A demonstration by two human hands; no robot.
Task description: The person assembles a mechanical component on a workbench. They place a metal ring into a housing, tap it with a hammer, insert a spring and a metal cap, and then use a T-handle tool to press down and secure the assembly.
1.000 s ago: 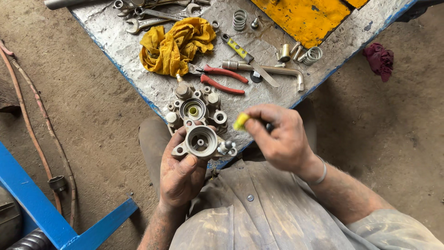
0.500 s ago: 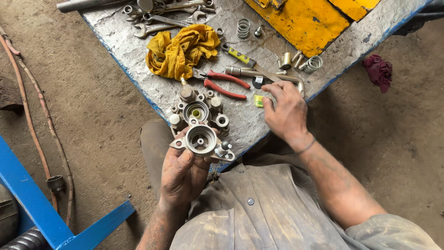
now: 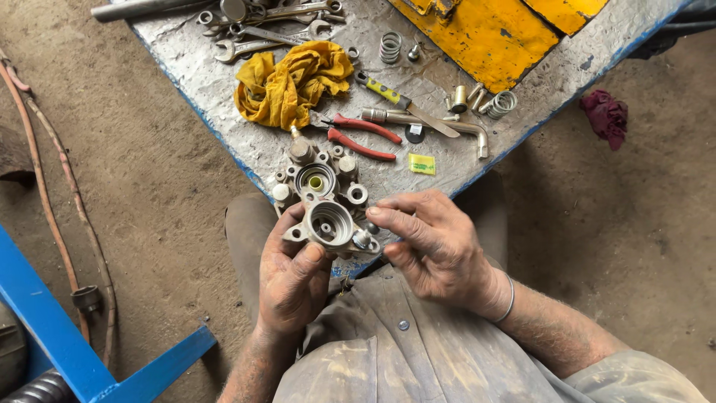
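My left hand [image 3: 291, 280] grips a grey cast-metal housing [image 3: 330, 224] with a round bore, held at the near edge of the metal work table [image 3: 224, 97]. My right hand [image 3: 432, 246] is next to it, fingertips touching the housing's right side by a small fitting. A second, larger metal housing [image 3: 317, 179] with several round ports lies on the table just behind. A small yellow-green packet [image 3: 421, 164] lies on the table to the right of it, above my right hand.
Red-handled pliers [image 3: 362, 136], a yellow rag [image 3: 287, 82], several wrenches [image 3: 253, 33], springs [image 3: 390, 46], a yellow-handled screwdriver [image 3: 403, 103] and a yellow metal plate [image 3: 485, 33] lie on the table. A blue frame [image 3: 67, 343] stands lower left; a dark red rag [image 3: 605, 116] lies on the ground.
My right hand set the yellow-green packet down on the table, then came back to the housing held in my left hand.
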